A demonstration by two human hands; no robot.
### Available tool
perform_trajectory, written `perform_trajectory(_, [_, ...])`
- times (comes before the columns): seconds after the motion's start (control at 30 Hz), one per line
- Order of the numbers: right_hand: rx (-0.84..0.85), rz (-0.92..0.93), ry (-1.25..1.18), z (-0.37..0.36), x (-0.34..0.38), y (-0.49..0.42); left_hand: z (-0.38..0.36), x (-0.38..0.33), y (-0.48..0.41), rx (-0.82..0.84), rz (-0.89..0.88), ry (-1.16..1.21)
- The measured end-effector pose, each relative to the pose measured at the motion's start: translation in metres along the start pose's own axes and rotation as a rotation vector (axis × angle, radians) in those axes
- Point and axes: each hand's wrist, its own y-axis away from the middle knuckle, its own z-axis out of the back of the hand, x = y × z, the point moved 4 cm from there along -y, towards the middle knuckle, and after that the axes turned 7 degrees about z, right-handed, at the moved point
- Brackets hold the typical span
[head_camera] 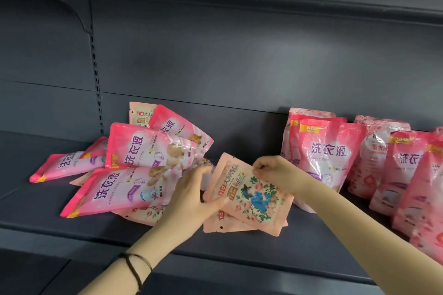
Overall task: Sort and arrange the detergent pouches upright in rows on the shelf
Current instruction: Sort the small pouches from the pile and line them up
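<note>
1. Two hands hold one peach floral pouch (251, 199) over the middle of the shelf (239, 261), raised and tilted so its printed face looks up at the camera.
2. Its long axis runs from far-left to near-right, so it lies on its side; the lettering climbs the left end, which suggests the top seam points left.
3. The left hand (191, 199) has the left end, thumb pressed on the face and fingers reaching behind, though these are blurred. The right hand (271, 172) pinches the far long edge with curled fingers.
4. The standing pouches (328, 158) lie to the right, just beside the right hand. Turning the left end upward and carrying the pouch right looks like the move ahead.
5. The floral pouch is flat, pale peach and glossy, printed with roses, green leaves and a blue figure. It looks soft and only loosely filled, so it may slump when stood.
6. A second peach pouch (223, 224) lies flat directly beneath it.
7. Left of the hands a heap of pink pouches (134, 158) sprawls, some flat, some leaning on each other, with more peach ones partly buried.
8. Dark bands (136, 268) circle the left wrist.
</note>
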Motion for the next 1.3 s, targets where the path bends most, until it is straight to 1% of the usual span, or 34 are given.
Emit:
perform_trajectory(0.07, [-0.052, 0.03, -0.139, 0.004, 0.001, 0.006, 0.0, 0.003, -0.012, 0.031, 0.189, 0.242])
perform_trajectory(0.13, [-0.089, 0.031, -0.316, 0.002, 0.001, 0.011, -0.003, 0.004, -0.023, 0.065, 0.289, 0.504])
perform_trajectory(0.2, [-0.115, 0.019, -0.434, -0.003, -0.001, 0.014, 0.0, 0.006, -0.028, 0.006, 0.305, 0.613])
perform_trajectory(0.27, [-0.142, -0.005, -0.493, -0.008, -0.003, 0.015, 0.004, 0.004, -0.029, -0.041, 0.294, 0.702])
perform_trajectory(0.37, [-0.18, -0.024, -0.589, -0.012, -0.006, 0.021, 0.001, -0.003, -0.03, -0.037, 0.292, 0.822])
perform_trajectory(0.47, [-0.24, 0.034, -0.735, -0.01, -0.011, 0.036, -0.011, -0.016, -0.034, -0.035, 0.304, 0.989])
perform_trajectory(0.53, [-0.304, 0.05, -0.876, -0.009, -0.019, 0.048, -0.026, -0.03, -0.034, -0.02, 0.291, 1.024])
perform_trajectory(0.63, [-0.421, 0.043, -1.121, -0.006, -0.042, 0.068, -0.058, -0.055, -0.028, 0.057, 0.222, 0.961])
perform_trajectory(0.7, [-0.5, 0.055, -1.192, 0.001, -0.058, 0.081, -0.081, -0.074, -0.023, 0.103, 0.167, 0.91])
perform_trajectory(0.8, [-0.623, 0.082, -1.135, 0.023, -0.083, 0.098, -0.114, -0.101, -0.023, 0.148, 0.136, 0.875])
perform_trajectory(0.9, [-0.709, 0.076, -0.988, 0.047, -0.108, 0.113, -0.14, -0.124, -0.027, 0.18, 0.121, 0.866])
perform_trajectory(1.03, [-0.687, 0.046, -0.924, 0.063, -0.134, 0.118, -0.165, -0.136, -0.033, 0.172, 0.105, 0.834])
perform_trajectory(1.13, [-0.673, -0.017, -0.795, 0.064, -0.15, 0.116, -0.178, -0.132, -0.037, 0.148, 0.12, 0.777])
perform_trajectory(1.2, [-0.637, -0.019, -0.72, 0.065, -0.153, 0.116, -0.182, -0.129, -0.039, 0.149, 0.113, 0.766])
perform_trajectory(1.27, [-0.592, -0.015, -0.588, 0.069, -0.152, 0.118, -0.182, -0.125, -0.04, 0.172, 0.097, 0.757])
perform_trajectory(1.3, [-0.572, -0.025, -0.451, 0.072, -0.151, 0.12, -0.181, -0.123, -0.041, 0.192, 0.083, 0.725])
